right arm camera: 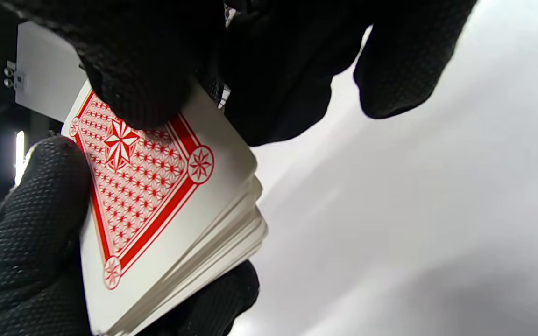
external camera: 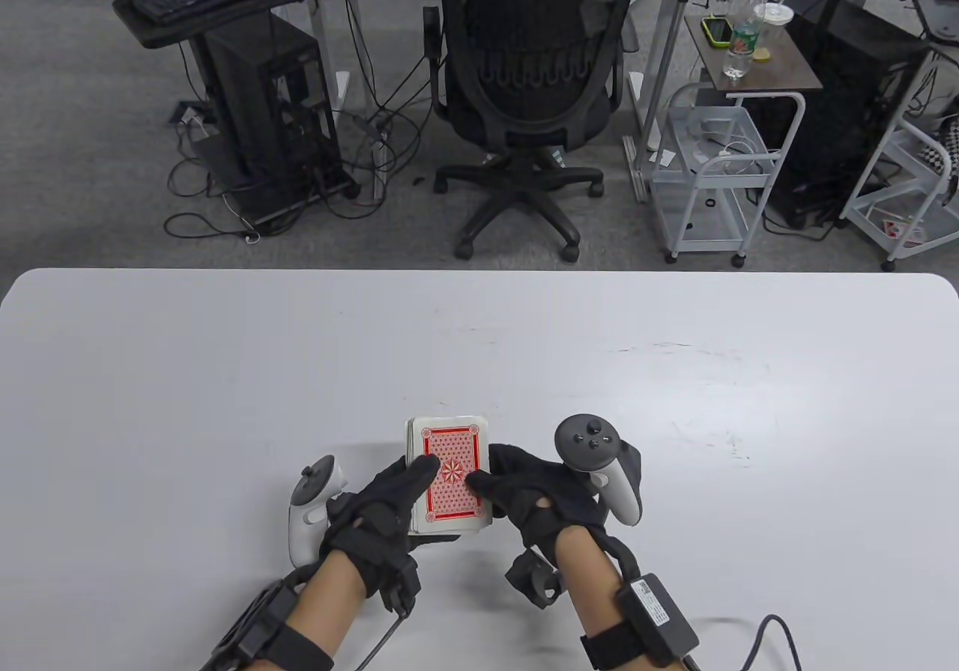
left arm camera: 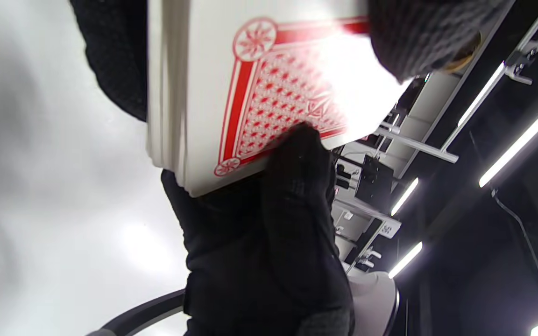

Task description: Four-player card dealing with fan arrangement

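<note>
Table view, read left to right: the white table fills the lower half of the frame, its far edge running across just below mid-height with rounded corners at either end, and bare surface stretches wide on the left, at the far side and on the right of the two hands. Low and slightly left of centre, the left hand comes up from the bottom edge, a white tracker strapped beside it, and grips the deck of cards from the left, its thumb lying across the red-patterned back of the top card. The deck sits in the lower middle of the frame, long edges running away from the viewer; whether it touches the table cannot be told. Just right of it, the right hand reaches in with a fingertip pressed on the top card near its right long edge, a grey tracker on its back. In the left wrist view the deck fills the upper centre, stacked edges showing on its left side, gloved fingers closed under its lower corner. In the right wrist view a right fingertip presses the card back at upper left, the left thumb lies along the left edge, and the deck's slightly uneven edge faces open table at right.
</note>
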A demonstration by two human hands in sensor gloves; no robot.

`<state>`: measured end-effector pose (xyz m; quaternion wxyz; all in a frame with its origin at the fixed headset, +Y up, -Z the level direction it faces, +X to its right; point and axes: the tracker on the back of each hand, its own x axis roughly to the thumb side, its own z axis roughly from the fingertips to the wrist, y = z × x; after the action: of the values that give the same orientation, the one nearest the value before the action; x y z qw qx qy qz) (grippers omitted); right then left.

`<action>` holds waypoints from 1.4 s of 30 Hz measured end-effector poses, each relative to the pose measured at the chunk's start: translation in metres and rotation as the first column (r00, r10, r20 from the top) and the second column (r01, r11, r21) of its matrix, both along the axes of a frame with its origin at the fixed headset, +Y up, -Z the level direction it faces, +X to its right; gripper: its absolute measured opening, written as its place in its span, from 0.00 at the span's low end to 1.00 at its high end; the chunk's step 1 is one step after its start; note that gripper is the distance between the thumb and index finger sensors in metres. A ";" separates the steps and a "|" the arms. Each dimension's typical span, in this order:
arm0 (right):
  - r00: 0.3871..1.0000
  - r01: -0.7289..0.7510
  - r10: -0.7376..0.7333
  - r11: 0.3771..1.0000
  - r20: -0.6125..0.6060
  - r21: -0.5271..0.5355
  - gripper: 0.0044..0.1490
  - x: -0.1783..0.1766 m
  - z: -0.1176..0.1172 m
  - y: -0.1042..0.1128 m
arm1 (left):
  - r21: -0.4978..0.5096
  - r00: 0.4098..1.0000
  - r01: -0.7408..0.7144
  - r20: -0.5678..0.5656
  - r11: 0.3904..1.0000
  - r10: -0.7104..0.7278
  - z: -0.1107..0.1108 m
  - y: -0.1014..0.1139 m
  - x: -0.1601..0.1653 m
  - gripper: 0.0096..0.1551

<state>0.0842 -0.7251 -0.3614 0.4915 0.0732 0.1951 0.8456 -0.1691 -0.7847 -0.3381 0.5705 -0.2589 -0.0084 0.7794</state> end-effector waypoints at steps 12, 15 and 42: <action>0.970 0.240 -0.240 0.971 0.050 -0.009 0.39 0.000 -0.002 -0.034 | -0.102 0.995 -0.095 -0.050 0.990 0.091 0.001 -0.026 -0.016 0.33; 0.974 0.219 -0.218 0.976 0.065 0.006 0.39 0.003 -0.010 -0.032 | -0.099 0.996 -0.062 -0.072 0.993 0.055 -0.003 -0.025 -0.025 0.32; 0.594 -0.793 0.744 0.605 0.307 0.068 0.47 -0.022 -0.135 -0.021 | -0.160 0.984 0.071 -0.148 0.985 -0.095 -0.009 -0.023 -0.055 0.32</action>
<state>0.0620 -0.7462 -0.4966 0.0868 -0.0763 0.0597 0.9915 -0.2238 -0.8078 -0.3468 0.5799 -0.2407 0.1071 0.7709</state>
